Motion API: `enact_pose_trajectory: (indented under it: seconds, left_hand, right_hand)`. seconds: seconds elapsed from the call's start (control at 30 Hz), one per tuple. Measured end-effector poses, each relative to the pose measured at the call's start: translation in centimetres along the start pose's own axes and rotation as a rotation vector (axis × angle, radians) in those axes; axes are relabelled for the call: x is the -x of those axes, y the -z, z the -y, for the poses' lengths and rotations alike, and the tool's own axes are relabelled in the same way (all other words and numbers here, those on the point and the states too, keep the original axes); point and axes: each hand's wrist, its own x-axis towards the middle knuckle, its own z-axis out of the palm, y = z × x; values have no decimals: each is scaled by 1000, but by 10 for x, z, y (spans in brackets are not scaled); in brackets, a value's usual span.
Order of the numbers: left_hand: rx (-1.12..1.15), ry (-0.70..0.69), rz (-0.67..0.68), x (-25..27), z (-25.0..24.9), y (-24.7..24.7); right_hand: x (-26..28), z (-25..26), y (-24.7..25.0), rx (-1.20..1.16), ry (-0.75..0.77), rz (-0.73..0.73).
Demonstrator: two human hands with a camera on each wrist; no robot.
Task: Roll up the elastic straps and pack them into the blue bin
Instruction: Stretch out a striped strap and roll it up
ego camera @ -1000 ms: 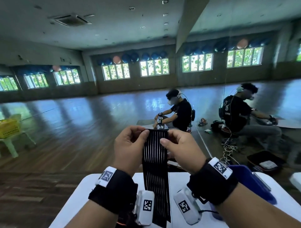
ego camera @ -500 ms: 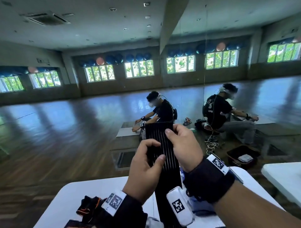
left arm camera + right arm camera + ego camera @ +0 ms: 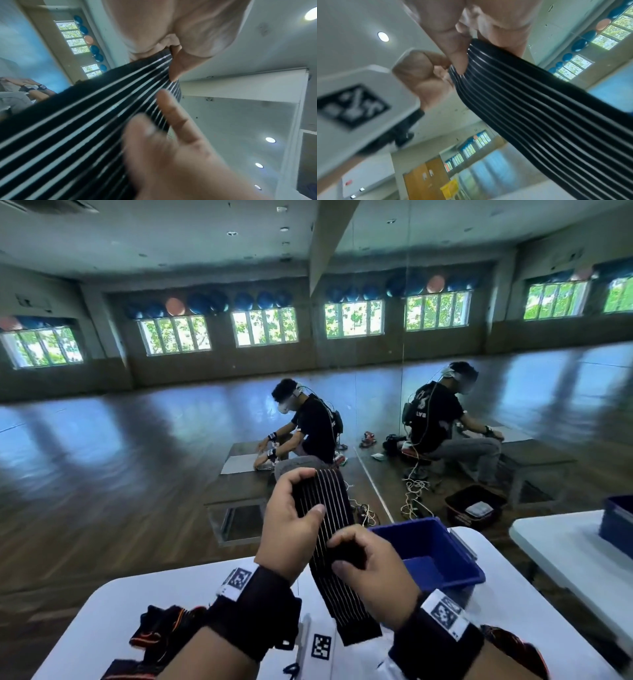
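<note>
Head view, table: white table [image 3: 171, 594] lay below both grips.
Bin: blue bin [image 3: 455, 556] stood just right of the grips, apparently empty.
Strap: black striped elastic strap [image 3: 329, 508] hung in the air between the hands, unrolled.
Left hand [image 3: 291, 529]: pinched the upper end.
Right hand [image 3: 373, 573]: curled round the strap below that.
Advice: rolling probably needs even tension, edges aligned, a tight first fold.
</note>
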Motion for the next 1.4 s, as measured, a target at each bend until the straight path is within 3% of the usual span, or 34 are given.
enact_pose_trajectory:
  seconds: [0.23, 0.33, 0.53, 0.7, 0.93, 1.13, 1.4]
  left_hand:
    - [-88, 169, 5, -10, 57, 11]
    - [-188, 222, 74, -13, 81, 18]
    - [-404, 339, 168, -18, 145, 26]
    - [-456, 500, 185, -3, 200, 29]
    - [-572, 614, 270, 28, 263, 38]
    - [-571, 639, 294, 32, 295, 41]
    - [-664, 585, 353, 23, 297, 56]
  right_hand:
    - [63, -78, -28, 11, -436, 472]
    - [92, -101, -40, 4, -540, 557]
    - [133, -133, -56, -48, -733, 506]
    - [166, -146, -71, 20, -853, 499]
    - [205, -153, -84, 190, -922, 237]
    - [221, -149, -97, 205, -956, 336]
    - [221, -137, -99, 360, -857, 515]
